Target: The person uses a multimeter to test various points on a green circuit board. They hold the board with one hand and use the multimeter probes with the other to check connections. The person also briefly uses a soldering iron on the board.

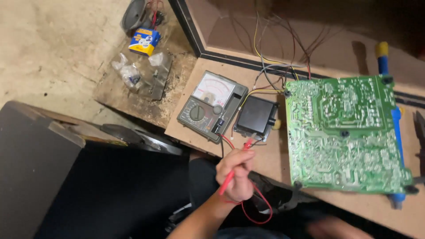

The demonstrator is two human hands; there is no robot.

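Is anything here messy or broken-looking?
A bit messy. The green circuit board lies solder-side up and tilted, its corner past the wooden board's edge. Loose wires tangle behind it. The left hand grips a red probe. Nothing looks plainly broken.

Dim, warm light — blurred lower edge.

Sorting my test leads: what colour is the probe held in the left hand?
Red: the probe and its lead, held in the left hand, seen in the head view.
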